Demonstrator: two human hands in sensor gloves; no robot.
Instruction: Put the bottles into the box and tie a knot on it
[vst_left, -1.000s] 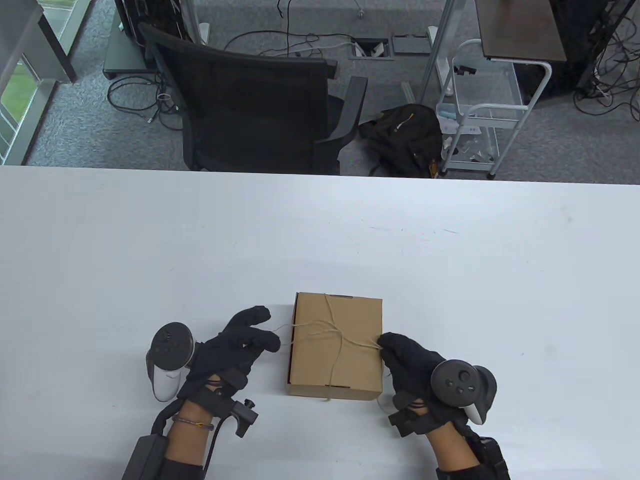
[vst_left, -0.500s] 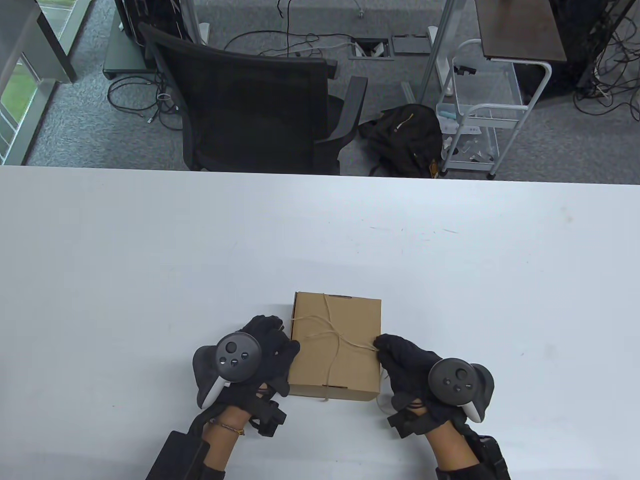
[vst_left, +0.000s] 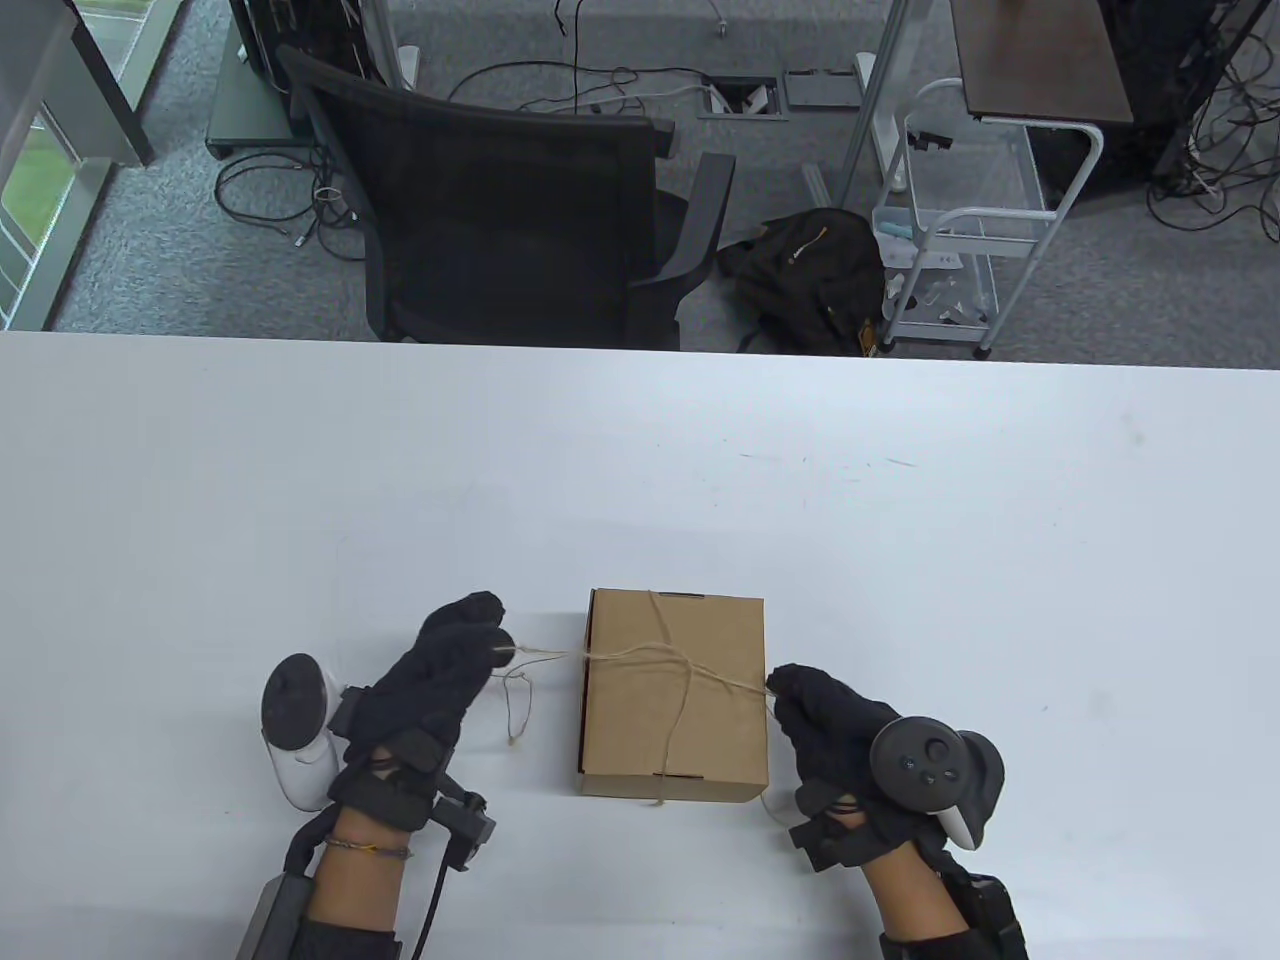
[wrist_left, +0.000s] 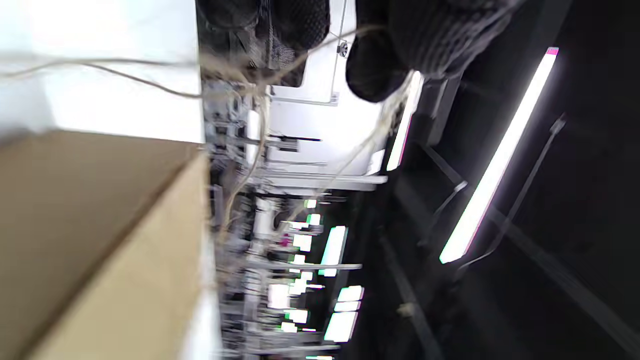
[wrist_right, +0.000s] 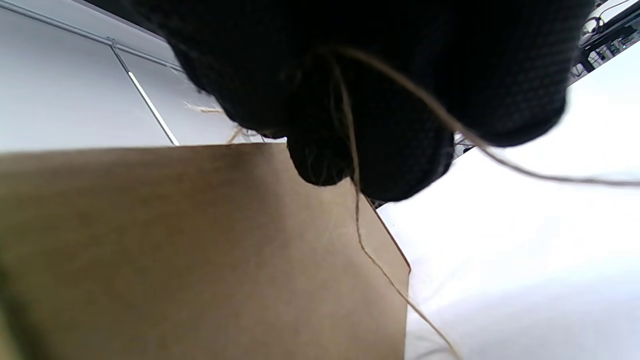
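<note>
A closed brown cardboard box (vst_left: 672, 695) lies near the table's front edge, with thin twine (vst_left: 660, 655) crossed over its lid. No bottles show. Left of the box, my left hand (vst_left: 455, 650) pinches one twine end, and a loose tail hangs from it down to the table. At the box's right edge, my right hand (vst_left: 800, 700) grips the other twine end. In the right wrist view the twine (wrist_right: 350, 150) runs out from between the curled fingers (wrist_right: 320, 160) over the box side (wrist_right: 200, 250). The left wrist view is blurred; box (wrist_left: 95, 225) and twine (wrist_left: 240, 130) show.
The white table (vst_left: 900, 520) stretches wide behind and to both sides of the box. Beyond its far edge stand a black office chair (vst_left: 500, 210), a black backpack (vst_left: 810, 270) and a white cart (vst_left: 960, 220) on the floor.
My left hand went to the box's left edge, then drew back to the left with a twine end, pulling the strand straighter. My right hand stayed at the right edge.
</note>
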